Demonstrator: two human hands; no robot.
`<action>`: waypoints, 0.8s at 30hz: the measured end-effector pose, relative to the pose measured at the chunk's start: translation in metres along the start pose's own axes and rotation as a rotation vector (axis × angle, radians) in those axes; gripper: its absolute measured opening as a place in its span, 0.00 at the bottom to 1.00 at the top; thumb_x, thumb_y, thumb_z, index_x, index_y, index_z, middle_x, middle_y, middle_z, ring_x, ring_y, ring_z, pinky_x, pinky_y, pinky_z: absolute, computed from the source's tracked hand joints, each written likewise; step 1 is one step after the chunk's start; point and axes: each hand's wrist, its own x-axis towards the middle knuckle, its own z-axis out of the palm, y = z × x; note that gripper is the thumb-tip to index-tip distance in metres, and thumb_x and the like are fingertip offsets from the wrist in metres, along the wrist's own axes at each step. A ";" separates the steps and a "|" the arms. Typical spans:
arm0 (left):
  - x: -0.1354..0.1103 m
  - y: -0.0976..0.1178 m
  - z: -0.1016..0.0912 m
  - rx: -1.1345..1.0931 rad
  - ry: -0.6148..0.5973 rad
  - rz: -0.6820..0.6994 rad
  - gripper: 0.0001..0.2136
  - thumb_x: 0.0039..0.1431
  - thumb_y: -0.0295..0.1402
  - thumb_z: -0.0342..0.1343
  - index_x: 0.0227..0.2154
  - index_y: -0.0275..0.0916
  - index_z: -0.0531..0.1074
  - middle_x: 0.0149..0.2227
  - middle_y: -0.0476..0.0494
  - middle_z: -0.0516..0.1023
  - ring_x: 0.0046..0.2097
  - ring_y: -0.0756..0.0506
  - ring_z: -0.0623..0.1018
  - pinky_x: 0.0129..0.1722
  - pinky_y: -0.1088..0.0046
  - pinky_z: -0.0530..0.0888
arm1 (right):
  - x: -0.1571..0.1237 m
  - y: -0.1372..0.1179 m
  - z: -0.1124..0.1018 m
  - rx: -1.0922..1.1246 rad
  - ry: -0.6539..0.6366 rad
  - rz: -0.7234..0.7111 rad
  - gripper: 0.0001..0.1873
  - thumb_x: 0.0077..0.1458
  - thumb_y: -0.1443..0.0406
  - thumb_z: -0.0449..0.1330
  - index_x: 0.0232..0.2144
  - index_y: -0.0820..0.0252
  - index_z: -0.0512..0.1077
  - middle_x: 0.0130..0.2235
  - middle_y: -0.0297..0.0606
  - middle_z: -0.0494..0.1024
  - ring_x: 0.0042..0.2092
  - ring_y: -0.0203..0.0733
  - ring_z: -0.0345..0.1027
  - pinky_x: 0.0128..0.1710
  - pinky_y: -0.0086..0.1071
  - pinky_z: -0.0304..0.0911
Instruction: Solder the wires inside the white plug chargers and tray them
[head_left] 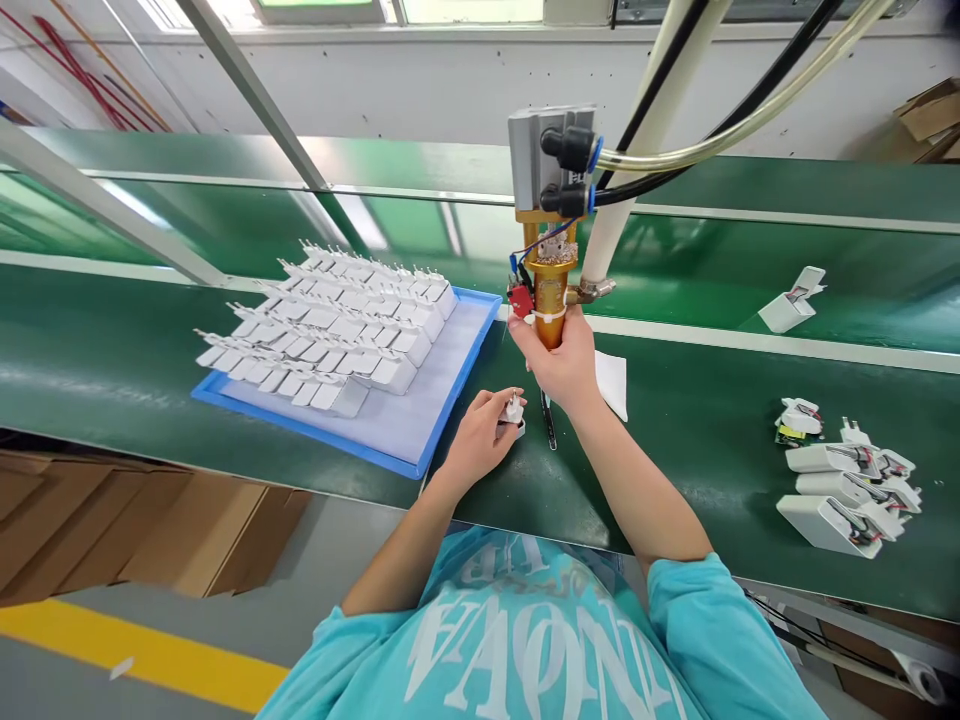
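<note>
small white plastic plug piece [514,409] sits low on the green conveyor belt [675,450], just right of the blue tray, pinched in the fingertips of the left hand [480,435], fingers closed on it. right hand [564,362] is wrapped tight round the gold-coloured metal hanging tool [551,285]; its thin dark tip [549,425] points down just beside the piece, touching or not i cannot tell. risks, as judged: the pinch is small and the fingertips lie right next to the tip, so a slanted or off-centre tip could skid off the piece and strike a finger or the belt. the piece rests on smooth belt with only fingers to steady it, so side load from the tool could twist or flick it out. the clear and black hoses [712,130] pull up and to the right, which could drag the tool off vertical. outward: the folded white sheet [615,385] lies under the right wrist and could snag. an elbow swing left could topple the rows of white charger housings [337,330] on the shallow blue plastic tray [420,410]. the cluster of open white housings with wires [840,490] lies well apart, low concern.
</note>
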 end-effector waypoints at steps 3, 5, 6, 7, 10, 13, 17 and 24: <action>-0.006 -0.001 -0.008 0.088 -0.074 0.103 0.24 0.62 0.27 0.46 0.61 0.39 0.58 0.53 0.41 0.75 0.49 0.42 0.70 0.54 0.59 0.67 | 0.000 0.001 0.000 0.002 0.002 0.002 0.13 0.54 0.54 0.58 0.31 0.55 0.61 0.23 0.28 0.65 0.27 0.38 0.64 0.30 0.33 0.62; -0.009 0.000 -0.012 0.100 -0.090 0.110 0.23 0.66 0.31 0.45 0.63 0.40 0.57 0.54 0.40 0.75 0.50 0.42 0.70 0.54 0.59 0.68 | 0.000 0.001 0.000 0.003 0.000 0.001 0.13 0.54 0.55 0.58 0.31 0.56 0.61 0.24 0.29 0.66 0.28 0.38 0.65 0.30 0.33 0.62; -0.010 0.000 -0.013 0.102 -0.088 0.108 0.22 0.67 0.33 0.45 0.62 0.40 0.57 0.54 0.40 0.75 0.49 0.42 0.70 0.53 0.60 0.69 | 0.000 0.001 0.000 0.005 -0.002 0.000 0.12 0.54 0.55 0.58 0.32 0.56 0.61 0.24 0.29 0.67 0.28 0.38 0.65 0.30 0.34 0.62; -0.011 0.000 -0.014 0.105 -0.083 0.104 0.21 0.68 0.36 0.45 0.61 0.40 0.59 0.53 0.41 0.75 0.49 0.42 0.71 0.52 0.61 0.70 | 0.000 0.001 0.000 0.007 -0.004 -0.003 0.12 0.54 0.55 0.58 0.32 0.56 0.61 0.24 0.29 0.67 0.27 0.38 0.65 0.31 0.34 0.63; -0.011 -0.002 -0.013 0.117 -0.089 0.089 0.18 0.67 0.40 0.47 0.56 0.41 0.64 0.48 0.40 0.77 0.46 0.43 0.74 0.47 0.65 0.72 | 0.001 0.001 0.000 0.018 -0.002 -0.013 0.12 0.54 0.55 0.58 0.32 0.56 0.62 0.25 0.30 0.68 0.30 0.40 0.68 0.32 0.34 0.64; -0.011 -0.007 -0.009 0.135 -0.088 0.077 0.16 0.66 0.42 0.48 0.51 0.41 0.67 0.45 0.41 0.77 0.44 0.43 0.76 0.45 0.67 0.73 | 0.001 0.000 0.000 0.011 -0.003 -0.003 0.12 0.53 0.54 0.58 0.32 0.56 0.63 0.28 0.33 0.71 0.34 0.43 0.70 0.34 0.35 0.65; -0.013 -0.007 -0.004 0.221 -0.083 0.028 0.16 0.66 0.43 0.48 0.50 0.40 0.66 0.45 0.40 0.77 0.45 0.42 0.77 0.44 0.67 0.73 | 0.001 0.001 0.000 0.020 -0.003 0.004 0.13 0.53 0.54 0.58 0.33 0.56 0.64 0.29 0.34 0.72 0.35 0.43 0.71 0.35 0.36 0.66; -0.016 -0.005 -0.002 0.208 -0.096 -0.079 0.21 0.62 0.41 0.53 0.55 0.41 0.62 0.46 0.39 0.76 0.45 0.40 0.77 0.42 0.66 0.74 | 0.002 0.003 0.000 0.026 0.004 -0.007 0.13 0.53 0.54 0.58 0.32 0.55 0.62 0.25 0.31 0.69 0.30 0.41 0.69 0.33 0.36 0.64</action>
